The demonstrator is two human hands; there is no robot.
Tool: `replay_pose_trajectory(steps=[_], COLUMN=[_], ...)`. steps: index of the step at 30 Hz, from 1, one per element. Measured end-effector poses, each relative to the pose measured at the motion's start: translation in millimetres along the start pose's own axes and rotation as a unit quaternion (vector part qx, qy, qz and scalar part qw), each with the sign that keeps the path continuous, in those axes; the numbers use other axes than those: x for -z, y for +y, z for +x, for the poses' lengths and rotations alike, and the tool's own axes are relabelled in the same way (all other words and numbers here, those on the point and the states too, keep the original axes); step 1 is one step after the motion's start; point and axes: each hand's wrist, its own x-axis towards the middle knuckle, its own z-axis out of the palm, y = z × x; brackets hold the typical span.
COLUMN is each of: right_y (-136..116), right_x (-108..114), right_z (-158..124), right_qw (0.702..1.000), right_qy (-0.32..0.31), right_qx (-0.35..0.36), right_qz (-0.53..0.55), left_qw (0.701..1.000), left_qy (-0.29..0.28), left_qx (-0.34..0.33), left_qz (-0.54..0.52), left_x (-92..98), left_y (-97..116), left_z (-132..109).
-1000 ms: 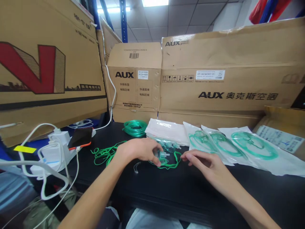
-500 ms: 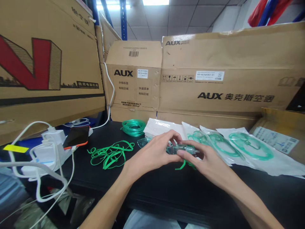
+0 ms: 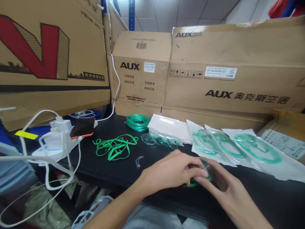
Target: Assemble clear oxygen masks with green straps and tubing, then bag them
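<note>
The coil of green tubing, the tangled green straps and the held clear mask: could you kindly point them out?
Coil of green tubing (image 3: 138, 127): head view, on its front turns.
Tangled green straps (image 3: 115, 148): head view, on the crossing strands.
Clear mask (image 3: 205, 164): head view, on its uncovered upper part.

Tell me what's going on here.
A person's left hand and right hand meet on a clear mask, their fingers hiding much of it; a bit of green strap shows beneath. Other masks lie farther back on the dark table, left of three bags holding green tubing. Loose green cords lie tangled at left, in front of a tubing coil.
</note>
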Motion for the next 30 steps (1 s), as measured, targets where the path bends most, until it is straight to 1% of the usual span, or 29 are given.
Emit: replay_pose_trajectory(steps=[2,4,7,11,14,16,18,21,25,27,30], right_y=[8.0,11.1,9.3,0.9,-8.1,-12.8,-14.3,-12.0,-9.4,-9.2,-8.3], right_x=[4.3,8.5,11.6,11.9,14.7,18.9,24.1,30.0,34.7,40.4,51.8], right_z=[-4.9,-8.1,-11.6,-17.2,-18.9,-17.2,-14.0,-9.1,-6.5,-6.9,-8.8], right_qw=[0.998,0.995,0.993,0.991,0.991,0.992,0.993,0.991,0.99,0.99,0.989], right_qy=[0.023,0.02,0.016,0.013,0.005,0.019,0.048,0.083,0.081,0.077,0.083], right_qx=[0.022,0.028,0.041,0.061,0.055,0.043,0.033,0.019,0.018,0.011,-0.004], right_qz=[-0.059,-0.099,-0.112,-0.119,-0.126,-0.113,-0.099,-0.106,-0.114,-0.117,-0.123], left_qw=[1.0,0.999,0.996,0.995,0.991,0.985,0.978,0.971,0.967,0.963,0.958], left_qy=[-0.018,-0.02,-0.022,-0.035,-0.051,-0.036,-0.011,0.015,0.015,0.018,0.038], left_qx=[0.008,0.012,0.006,-0.013,-0.023,-0.019,-0.001,0.023,0.026,0.032,0.053], left_qz=[0.016,0.047,0.084,0.095,0.123,0.167,0.208,0.236,0.254,0.265,0.28], left_x=[-2.9,-2.3,1.5,4.4,10.9,20.8,33.2,46.3,45.0,43.9,48.2], left_y=[-1.2,-2.2,-2.6,0.5,1.3,-2.0,-7.8,-15.4,-17.2,-17.9,-21.2], left_z=[-0.2,-0.6,-1.2,-2.5,-5.5,-9.2,-13.5,-18.2,-18.4,-18.4,-19.9])
